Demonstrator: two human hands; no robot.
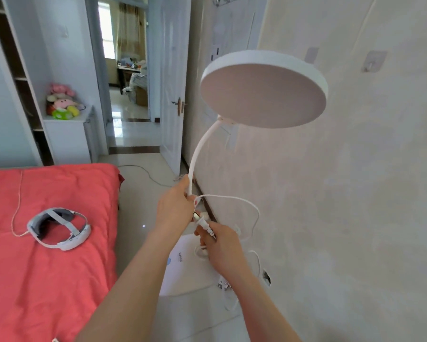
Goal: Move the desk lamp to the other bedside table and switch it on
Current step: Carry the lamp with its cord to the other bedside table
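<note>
A white desk lamp (pixel 263 90) is held up in the air, upside down, its round flat base facing me at the top right and its curved white neck running down to my left hand (pixel 174 206). That hand is closed around the lower neck. My right hand (pixel 218 245) just below it grips the lamp's white plug and cord (pixel 232 201), which loops out toward the wall. No bedside table is clearly identifiable as the target; a white cabinet (pixel 68 141) stands at the far left.
A bed with a red cover (pixel 47 255) fills the left, with a white headset (pixel 59 228) on it. Plush toys (pixel 62 102) sit on the cabinet. An open door (pixel 173 90) leads to a hallway. A white round object (pixel 187 267) lies on the floor below my hands, by the wall (pixel 355 193).
</note>
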